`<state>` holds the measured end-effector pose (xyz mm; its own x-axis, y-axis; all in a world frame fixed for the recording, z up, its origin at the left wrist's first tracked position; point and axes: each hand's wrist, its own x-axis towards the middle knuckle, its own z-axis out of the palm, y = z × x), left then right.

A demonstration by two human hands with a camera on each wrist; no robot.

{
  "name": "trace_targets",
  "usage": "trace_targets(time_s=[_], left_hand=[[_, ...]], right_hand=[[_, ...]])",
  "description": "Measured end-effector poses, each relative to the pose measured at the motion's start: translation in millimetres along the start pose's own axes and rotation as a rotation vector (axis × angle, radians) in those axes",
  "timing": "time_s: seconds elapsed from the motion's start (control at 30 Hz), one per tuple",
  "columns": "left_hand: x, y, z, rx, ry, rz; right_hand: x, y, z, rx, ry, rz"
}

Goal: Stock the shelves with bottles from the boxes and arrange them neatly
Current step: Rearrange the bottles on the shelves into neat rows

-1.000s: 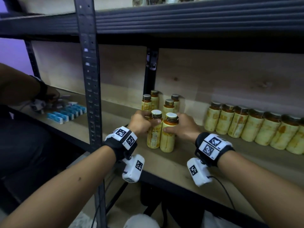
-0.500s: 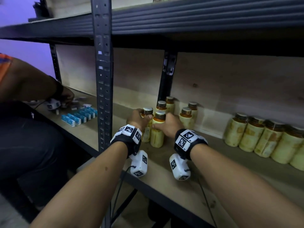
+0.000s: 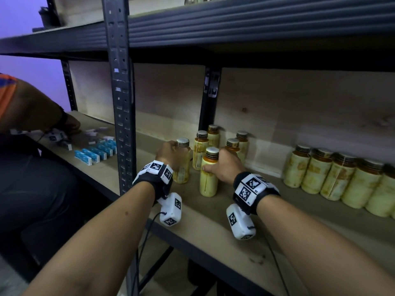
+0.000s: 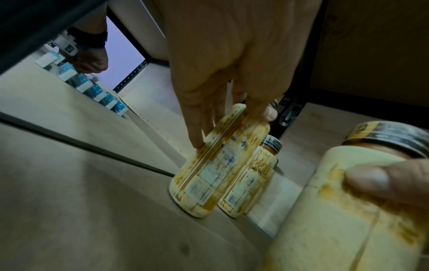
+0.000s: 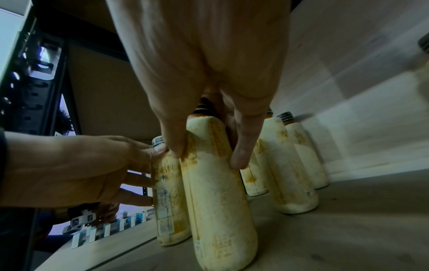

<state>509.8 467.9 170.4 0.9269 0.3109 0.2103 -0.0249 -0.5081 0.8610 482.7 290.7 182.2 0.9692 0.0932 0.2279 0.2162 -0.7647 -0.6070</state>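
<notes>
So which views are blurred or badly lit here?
Head view: sharp on the hands, dark under the upper shelf. Left wrist: near bottle soft and blurred at the right edge. Right wrist: back wall smeared, held bottle fairly clear.

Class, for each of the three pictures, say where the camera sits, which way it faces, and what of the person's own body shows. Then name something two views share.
Head: worn on the head, looking forward and down at the shelf; both forearms, left hand and right hand show.
Left wrist: looks along the left hand at its bottle.
Right wrist: looks along the right hand at its bottle; the left hand also shows.
Shared: both wrist views show the blue boxes.
</notes>
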Motion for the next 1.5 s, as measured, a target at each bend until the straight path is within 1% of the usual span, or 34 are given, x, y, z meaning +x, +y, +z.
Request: trace_targets(time_s=[0.17,0.5,0.67,0.73,0.8,0.87,0.93,1.0,1.13,1.2,1.27,1.37,1.5], left_hand=[[0,-1,3,0.020,-0.013,0.018],[4,-7,6,-0.030,-0.029,0.017],[7,1,2,-0.047,-0.041,-0.028],[7,8,-1,-0.027,-0.064,-0.040],[6,16,-5,0.012,-0.088,-0.025],[4,29,-11,0.088,-0.086,0.021],[2,46,-18,0.177,-0.079,0.087],[-3,66,-21,0.254,-0.114,0.155],[-18,103,-10,0.453,-0.183,0.371],[-29,119,5,0.498,-0.258,0.446],[-41,133,25,0.460,-0.375,0.492],[-58,151,64,0.467,-0.519,0.566],[-70,161,122,0.508,-0.615,0.621]], right_hand=[[-4,2,-1,-0.010,0.029,0.011],[-7,2,2,-0.012,0.054,0.016],[-14,-3,4,-0.053,0.101,-0.004],[-16,-5,3,-0.061,0.089,-0.018],[-20,-5,1,-0.052,0.043,-0.041],[-26,-1,-2,-0.050,0.011,-0.039],[-32,5,-10,-0.115,0.011,-0.023],[-39,13,-26,-0.196,-0.003,-0.011],[-52,35,-72,-0.315,-0.017,-0.006],[-56,49,-95,-0.395,-0.013,0.016],[-59,65,-116,-0.454,0.004,0.074],[-67,89,-143,-0.475,0.023,0.134],[-80,122,-169,-0.470,0.067,0.222]])
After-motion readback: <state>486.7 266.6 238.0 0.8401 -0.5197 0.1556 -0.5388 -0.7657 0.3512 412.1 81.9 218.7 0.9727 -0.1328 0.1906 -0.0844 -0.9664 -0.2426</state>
